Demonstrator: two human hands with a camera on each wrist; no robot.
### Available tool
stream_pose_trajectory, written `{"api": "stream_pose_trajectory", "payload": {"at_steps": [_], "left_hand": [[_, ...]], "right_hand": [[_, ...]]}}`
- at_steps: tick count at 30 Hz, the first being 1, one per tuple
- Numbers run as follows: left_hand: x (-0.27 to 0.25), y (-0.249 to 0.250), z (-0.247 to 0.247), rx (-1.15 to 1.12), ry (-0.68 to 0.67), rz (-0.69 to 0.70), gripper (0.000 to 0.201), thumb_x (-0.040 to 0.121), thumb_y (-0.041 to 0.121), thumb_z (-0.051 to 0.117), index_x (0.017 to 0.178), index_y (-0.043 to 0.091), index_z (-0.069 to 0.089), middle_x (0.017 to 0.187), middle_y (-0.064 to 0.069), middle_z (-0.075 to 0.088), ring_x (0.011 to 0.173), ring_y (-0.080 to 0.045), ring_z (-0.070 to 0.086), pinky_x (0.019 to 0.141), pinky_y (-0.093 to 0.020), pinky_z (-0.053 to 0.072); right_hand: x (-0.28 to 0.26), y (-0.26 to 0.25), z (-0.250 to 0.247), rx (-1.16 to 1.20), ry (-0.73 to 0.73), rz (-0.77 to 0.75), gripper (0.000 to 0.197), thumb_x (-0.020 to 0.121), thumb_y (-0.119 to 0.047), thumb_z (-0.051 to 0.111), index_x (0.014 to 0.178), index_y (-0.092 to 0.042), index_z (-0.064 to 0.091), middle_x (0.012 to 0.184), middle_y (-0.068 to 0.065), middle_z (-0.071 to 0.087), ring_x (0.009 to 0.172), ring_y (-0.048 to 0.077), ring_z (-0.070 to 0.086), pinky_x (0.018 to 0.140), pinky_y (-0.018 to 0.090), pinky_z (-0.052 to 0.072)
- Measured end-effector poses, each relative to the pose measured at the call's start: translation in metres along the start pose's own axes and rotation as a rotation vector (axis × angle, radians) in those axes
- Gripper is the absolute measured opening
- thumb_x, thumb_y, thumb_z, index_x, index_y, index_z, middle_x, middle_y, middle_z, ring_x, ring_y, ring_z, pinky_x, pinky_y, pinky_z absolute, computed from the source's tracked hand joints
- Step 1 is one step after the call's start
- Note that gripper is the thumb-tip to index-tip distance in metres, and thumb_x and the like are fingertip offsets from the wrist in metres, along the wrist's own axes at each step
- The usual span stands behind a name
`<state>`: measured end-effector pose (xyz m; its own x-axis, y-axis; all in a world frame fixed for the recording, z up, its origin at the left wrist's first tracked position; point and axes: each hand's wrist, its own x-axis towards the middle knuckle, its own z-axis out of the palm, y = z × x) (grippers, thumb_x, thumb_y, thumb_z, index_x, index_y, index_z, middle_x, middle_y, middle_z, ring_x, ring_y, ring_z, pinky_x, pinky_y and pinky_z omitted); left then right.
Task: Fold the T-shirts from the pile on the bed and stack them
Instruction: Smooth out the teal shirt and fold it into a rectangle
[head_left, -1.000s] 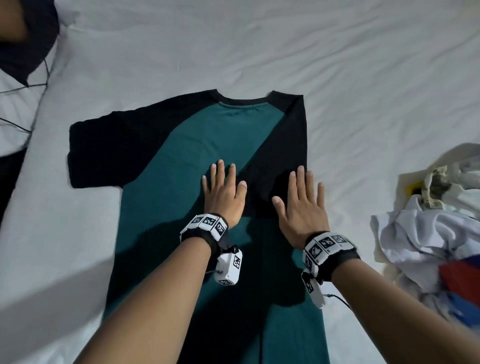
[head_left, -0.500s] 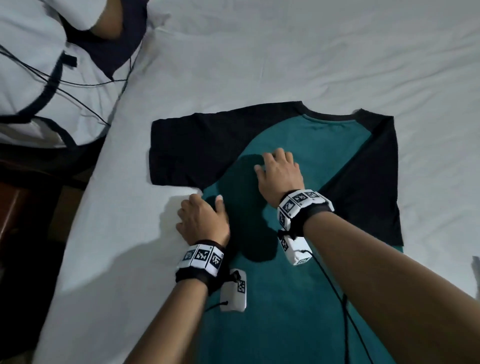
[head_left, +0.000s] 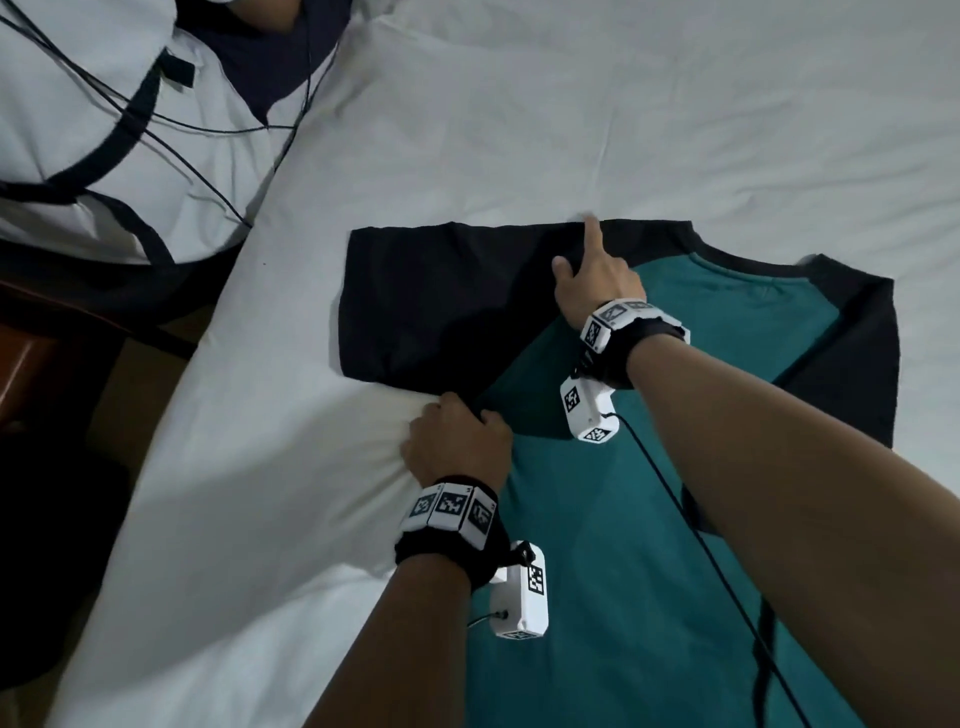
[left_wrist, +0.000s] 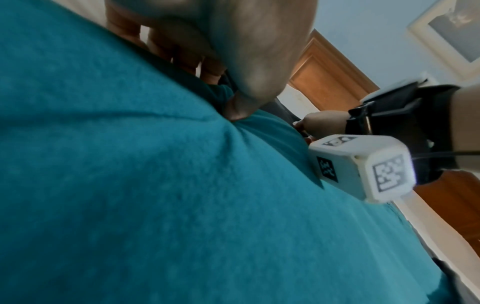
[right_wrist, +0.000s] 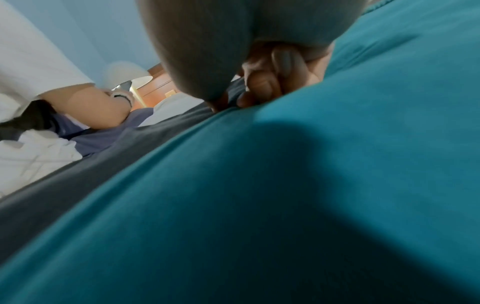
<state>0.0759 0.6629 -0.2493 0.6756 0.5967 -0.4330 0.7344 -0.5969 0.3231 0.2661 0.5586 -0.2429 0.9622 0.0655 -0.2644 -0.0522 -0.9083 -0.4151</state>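
A teal T-shirt (head_left: 649, 519) with black sleeves lies flat on the white bed, neck away from me. Its right sleeve is folded in; the left sleeve (head_left: 441, 301) is spread out. My left hand (head_left: 460, 441) grips the shirt's side edge at the armpit, and the left wrist view shows its thumb (left_wrist: 239, 111) pressing a crease into the teal cloth (left_wrist: 155, 185). My right hand (head_left: 592, 275) rests on the left shoulder, index finger straight up to the top edge. Its other fingers (right_wrist: 262, 86) are curled on the cloth (right_wrist: 311, 185); whether they pinch it stays unclear.
Another person in white clothes with dark trim (head_left: 104, 130) sits at the top left, thin cables (head_left: 208, 124) across them. The bed's left edge (head_left: 171, 415) runs diagonally, with dark floor (head_left: 47, 467) beyond. Bare white sheet (head_left: 623, 104) stretches past the shirt's neck.
Both hands left the shirt's middle and moved to its left side. My left hand closed on the armpit edge; my right hand slid up from the chest to the left shoulder.
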Motion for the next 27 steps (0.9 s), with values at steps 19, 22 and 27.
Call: {"api": "stream_pose_trajectory", "payload": {"at_steps": [19, 22, 27], "left_hand": [[-0.138, 0.076, 0.008, -0.245, 0.061, 0.268, 0.02, 0.1, 0.035, 0.054, 0.098, 0.015, 0.055, 0.091, -0.005, 0.066, 0.08, -0.031, 0.063, 0.065, -0.036, 0.043], [-0.164, 0.096, 0.033, -0.201, -0.013, 0.342, 0.02, 0.103, 0.036, 0.051, 0.1, 0.016, 0.055, 0.099, -0.004, 0.066, 0.086, -0.034, 0.065, 0.067, -0.037, 0.04], [-0.176, 0.111, 0.07, 0.001, -0.085, 0.404, 0.019, 0.103, 0.031, 0.053, 0.118, 0.019, 0.058, 0.113, -0.002, 0.065, 0.094, -0.033, 0.07, 0.071, -0.038, 0.049]], "right_hand": [[-0.032, 0.07, -0.107, -0.06, 0.008, -0.219, 0.019, 0.101, -0.02, 0.054, 0.116, -0.008, 0.054, 0.113, 0.019, 0.062, 0.104, 0.038, 0.058, 0.08, 0.04, 0.045], [-0.037, 0.1, -0.12, -0.167, -0.009, -0.222, 0.015, 0.102, -0.019, 0.053, 0.112, -0.008, 0.054, 0.113, 0.018, 0.061, 0.104, 0.037, 0.057, 0.078, 0.039, 0.041], [-0.048, 0.131, -0.118, -0.154, -0.034, -0.18, 0.022, 0.101, -0.019, 0.052, 0.122, -0.015, 0.052, 0.109, 0.016, 0.063, 0.099, 0.037, 0.059, 0.077, 0.041, 0.046]]}}
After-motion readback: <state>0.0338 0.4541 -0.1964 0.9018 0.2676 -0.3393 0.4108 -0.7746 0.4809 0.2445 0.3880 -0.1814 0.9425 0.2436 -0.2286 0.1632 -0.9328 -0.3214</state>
